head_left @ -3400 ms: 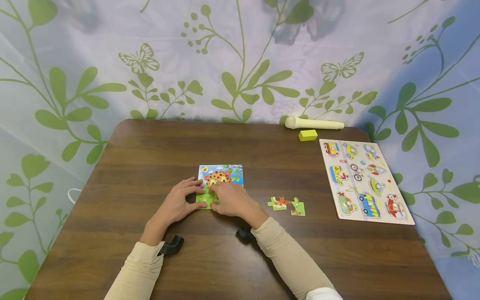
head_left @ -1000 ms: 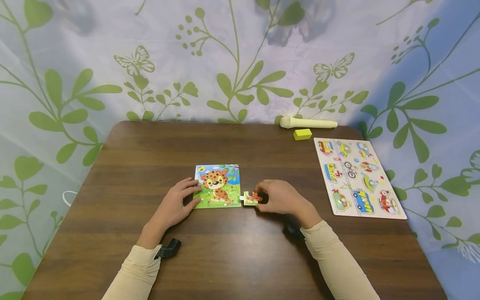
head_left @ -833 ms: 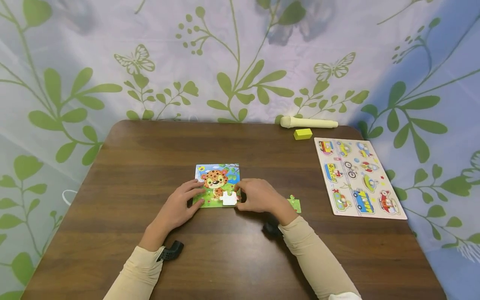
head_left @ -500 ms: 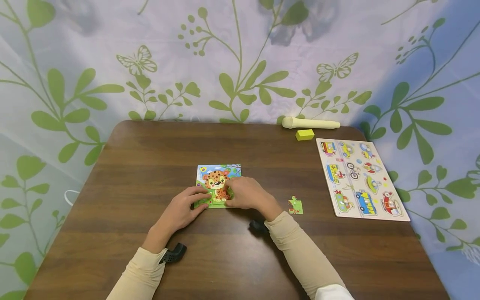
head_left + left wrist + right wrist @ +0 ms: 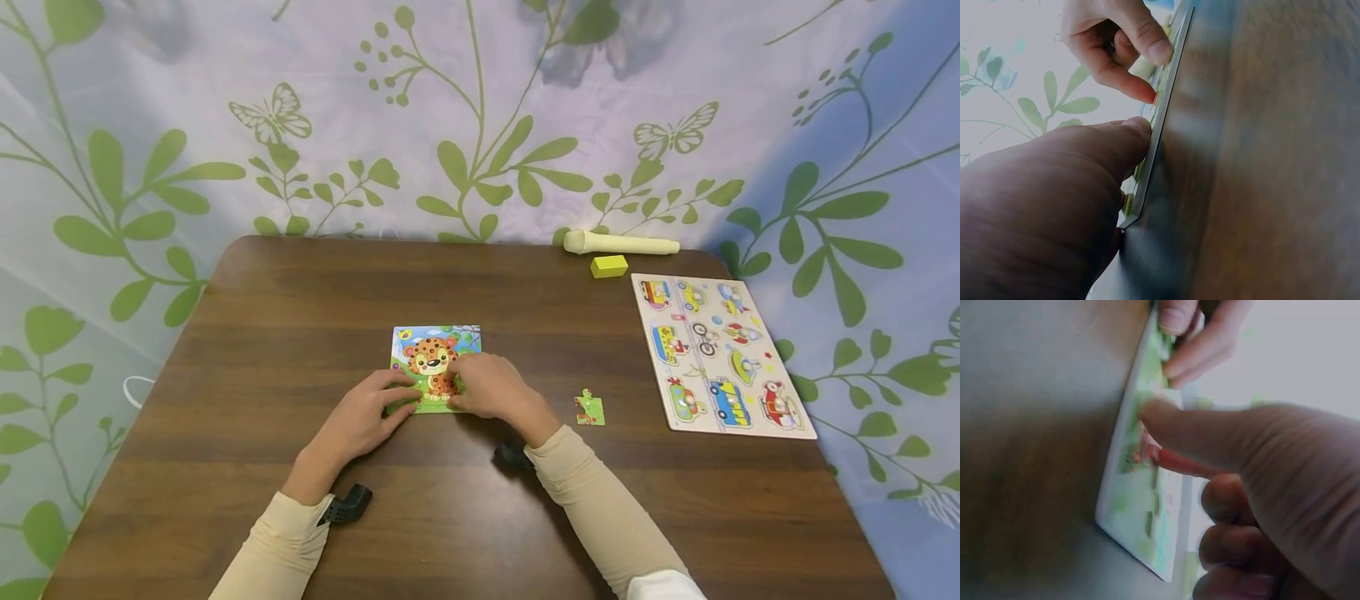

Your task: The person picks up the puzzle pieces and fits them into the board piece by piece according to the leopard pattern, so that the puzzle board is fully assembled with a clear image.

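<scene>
A leopard jigsaw puzzle [image 5: 429, 340] lies flat in its thin tray on the brown table. My left hand [image 5: 369, 412] rests at the tray's front left corner, its fingers relaxed on the picture and its thumb on the front edge. My right hand [image 5: 492, 387] reaches over the right half from the side. Its thumb and index finger pinch a jigsaw piece [image 5: 1137, 456] at the leopard's body, mostly covered by the fingers; the other fingers are curled. One loose green jigsaw piece [image 5: 591, 409] lies on the table to the right of the tray.
A wooden peg puzzle board [image 5: 705, 333] with vehicles lies at the right of the table. Behind it are a yellow block [image 5: 609, 267] and a cream toy microphone [image 5: 622, 243] near the back edge. A leaf-patterned cloth [image 5: 480, 125] hangs behind the table.
My right hand has taken a piece from the right of the tray, carried it left and turned it from its white back to picture side up on the puzzle. My left hand stays beside the tray.
</scene>
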A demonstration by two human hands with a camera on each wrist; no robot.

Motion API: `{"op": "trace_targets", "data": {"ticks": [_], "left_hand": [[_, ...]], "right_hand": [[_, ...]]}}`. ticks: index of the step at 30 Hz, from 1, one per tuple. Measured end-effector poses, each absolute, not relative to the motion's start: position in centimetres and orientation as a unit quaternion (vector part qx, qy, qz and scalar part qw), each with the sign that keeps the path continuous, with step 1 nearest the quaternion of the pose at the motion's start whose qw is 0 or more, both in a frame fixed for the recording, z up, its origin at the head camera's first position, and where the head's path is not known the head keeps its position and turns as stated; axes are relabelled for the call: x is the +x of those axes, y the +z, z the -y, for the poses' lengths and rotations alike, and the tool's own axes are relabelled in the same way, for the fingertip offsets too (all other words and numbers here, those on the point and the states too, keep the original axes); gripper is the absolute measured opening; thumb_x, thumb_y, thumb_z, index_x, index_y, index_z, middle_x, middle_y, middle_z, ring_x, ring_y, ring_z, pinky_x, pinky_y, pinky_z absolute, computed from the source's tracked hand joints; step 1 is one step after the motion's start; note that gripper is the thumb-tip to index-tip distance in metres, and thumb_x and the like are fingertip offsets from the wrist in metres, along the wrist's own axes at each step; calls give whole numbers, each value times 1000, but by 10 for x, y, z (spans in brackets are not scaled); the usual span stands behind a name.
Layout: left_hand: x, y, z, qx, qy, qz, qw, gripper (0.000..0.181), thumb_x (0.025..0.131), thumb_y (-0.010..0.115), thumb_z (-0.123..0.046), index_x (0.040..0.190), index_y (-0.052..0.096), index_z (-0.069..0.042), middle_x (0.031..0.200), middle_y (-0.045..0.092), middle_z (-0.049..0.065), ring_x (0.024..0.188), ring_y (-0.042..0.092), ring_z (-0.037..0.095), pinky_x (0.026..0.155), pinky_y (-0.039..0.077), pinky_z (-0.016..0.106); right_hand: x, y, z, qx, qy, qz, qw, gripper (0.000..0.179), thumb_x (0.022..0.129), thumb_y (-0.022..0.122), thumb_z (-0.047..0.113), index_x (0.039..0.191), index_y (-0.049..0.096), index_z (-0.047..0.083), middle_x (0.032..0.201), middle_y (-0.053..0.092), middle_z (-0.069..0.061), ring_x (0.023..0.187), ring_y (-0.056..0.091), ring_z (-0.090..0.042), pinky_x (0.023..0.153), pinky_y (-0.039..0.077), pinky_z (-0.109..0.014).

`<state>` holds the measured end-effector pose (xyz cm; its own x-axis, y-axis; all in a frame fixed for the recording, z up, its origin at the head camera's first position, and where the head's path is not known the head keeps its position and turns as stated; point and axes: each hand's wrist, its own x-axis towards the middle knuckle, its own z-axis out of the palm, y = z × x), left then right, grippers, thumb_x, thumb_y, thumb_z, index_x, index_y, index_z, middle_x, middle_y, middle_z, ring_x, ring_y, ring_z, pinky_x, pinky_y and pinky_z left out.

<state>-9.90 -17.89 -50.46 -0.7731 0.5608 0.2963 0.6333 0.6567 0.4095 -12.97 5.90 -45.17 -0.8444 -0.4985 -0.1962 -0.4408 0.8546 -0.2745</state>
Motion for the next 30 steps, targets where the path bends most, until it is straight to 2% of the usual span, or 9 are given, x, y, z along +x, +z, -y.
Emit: {"op": "trace_targets", "data": {"ticks": [4,8,13,16,22,26,30], "left_hand": [[-100,-505,179,-334,-242,908,77,23,90,80,-20,113,80,-19,122,70,3,122,63,25,103,53,45],[-100,-507,177,-338,-241,907,71,22,92,77,-19,114,80,-19,122,69,3,120,63,25,102,53,45],[-99,-510,174,-329,-245,910,64,21,93,77,-19,114,80,-20,122,68,3,121,62,25,103,53,46],[-98,-510,174,-323,-251,911,63,21,93,77,-18,113,80,-20,122,69,3,121,62,25,104,52,47],[-97,-509,174,-314,-256,913,54,20,93,76,-18,113,80,-19,122,69,3,122,61,26,105,51,47],[-97,-509,174,-314,-259,911,61,21,92,77,-16,113,80,-18,122,69,5,122,61,28,104,52,49],[-96,-508,172,-316,-263,909,63,21,92,77,-16,113,80,-18,122,69,6,123,61,29,104,51,50]], "right_hand": [[-126,-453,-59,-260,-94,-955,111,22,92,76,38,110,79,26,104,77,7,90,71,-15,64,57,-37],[-121,-452,-80,-283,-103,-949,92,28,93,75,39,117,78,24,98,72,6,78,64,-11,60,50,-31],[-112,-444,-153,-238,-163,-954,80,35,90,79,31,122,76,18,79,56,4,64,44,-8,60,36,-27],[-102,-445,-205,-185,-184,-962,84,37,86,84,27,120,77,16,71,46,4,62,39,-8,58,30,-26],[-79,-459,-271,-134,-199,-964,117,44,80,88,27,120,76,13,73,45,4,66,41,-9,57,29,-24],[-71,-465,-284,-135,-196,-964,116,48,78,89,33,121,75,15,74,44,4,65,40,-8,58,28,-24],[-68,-466,-285,-133,-189,-967,104,43,79,89,32,116,76,15,73,43,5,64,38,-8,58,27,-23]]}}
